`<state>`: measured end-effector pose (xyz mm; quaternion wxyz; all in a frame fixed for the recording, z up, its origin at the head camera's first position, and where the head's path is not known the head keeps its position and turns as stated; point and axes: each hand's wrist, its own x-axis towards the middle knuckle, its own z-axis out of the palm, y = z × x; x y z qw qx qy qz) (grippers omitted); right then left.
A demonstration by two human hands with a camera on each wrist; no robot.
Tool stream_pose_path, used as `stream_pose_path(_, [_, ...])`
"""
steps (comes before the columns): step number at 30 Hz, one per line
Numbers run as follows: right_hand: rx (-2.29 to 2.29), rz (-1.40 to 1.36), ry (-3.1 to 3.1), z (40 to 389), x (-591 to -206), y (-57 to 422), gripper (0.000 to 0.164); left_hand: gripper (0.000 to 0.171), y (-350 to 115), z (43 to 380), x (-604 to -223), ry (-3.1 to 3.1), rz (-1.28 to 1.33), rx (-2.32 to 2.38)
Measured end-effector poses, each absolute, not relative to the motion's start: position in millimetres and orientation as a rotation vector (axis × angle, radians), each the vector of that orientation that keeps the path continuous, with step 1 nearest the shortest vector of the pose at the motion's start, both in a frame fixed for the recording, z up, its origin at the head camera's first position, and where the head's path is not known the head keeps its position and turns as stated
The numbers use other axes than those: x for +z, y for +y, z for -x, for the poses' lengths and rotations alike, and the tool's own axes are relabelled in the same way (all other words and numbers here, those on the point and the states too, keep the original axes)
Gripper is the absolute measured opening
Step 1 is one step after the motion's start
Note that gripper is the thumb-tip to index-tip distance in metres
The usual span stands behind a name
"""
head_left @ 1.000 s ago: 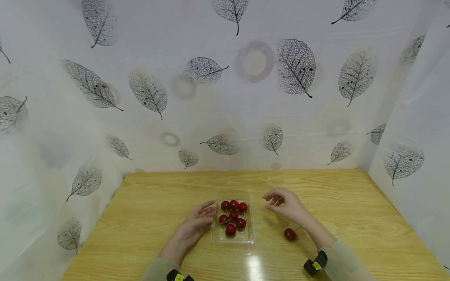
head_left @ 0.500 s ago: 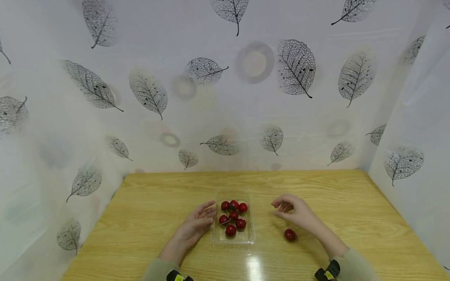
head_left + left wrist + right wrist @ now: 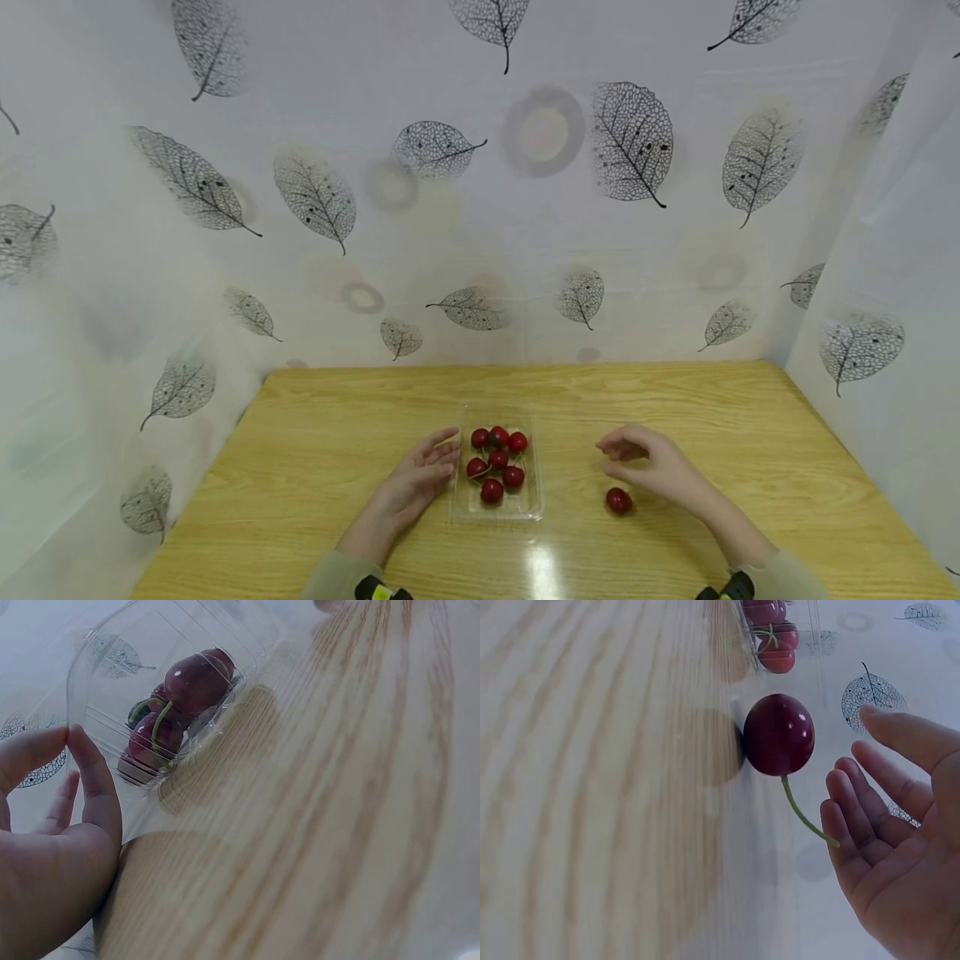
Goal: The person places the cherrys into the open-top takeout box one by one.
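Several dark red cherries [image 3: 492, 492] lie in a clear plastic box [image 3: 536, 507] on the wooden table. My left hand [image 3: 420, 479] is at the box's left side, its relaxed fingertips at the rim. In the left wrist view the fingertips [image 3: 78, 736] overlap the box's edge. A single cherry [image 3: 618, 501] rests on the table right of the box, its green stem [image 3: 804, 816] seen in the right wrist view. My right hand [image 3: 651, 462] hovers just beyond and right of this cherry, fingers loosely bent and holding nothing.
The light wooden table [image 3: 337, 400] ends at a pale leaf-printed sheet [image 3: 465, 225] behind it, which also hangs at both sides. A bright reflection lies on the tabletop in front of the box.
My right hand has moved right and slightly nearer, away from the box and closer to the loose cherry. The left hand, the box and the cherries stay where they were.
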<state>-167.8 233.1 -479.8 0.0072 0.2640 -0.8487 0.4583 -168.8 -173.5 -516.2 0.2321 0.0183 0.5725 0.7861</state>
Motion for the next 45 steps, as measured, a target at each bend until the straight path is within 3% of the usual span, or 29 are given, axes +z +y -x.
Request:
stream_pose_path(7, [1.411,-0.957,-2.654,163,-486,243,0.033,0.079,-174,170,-515,1.58,-0.045,2.154])
stream_pose_path(22, [1.449,-0.96,-2.823,156,-493,251,0.043,0.077,-173,171,-511,1.548,-0.077,2.173])
stream_pose_path(45, [1.506,-1.079,-2.834,155,-501,257,0.036,0.078,-174,169,-516,1.557,-0.046,2.168])
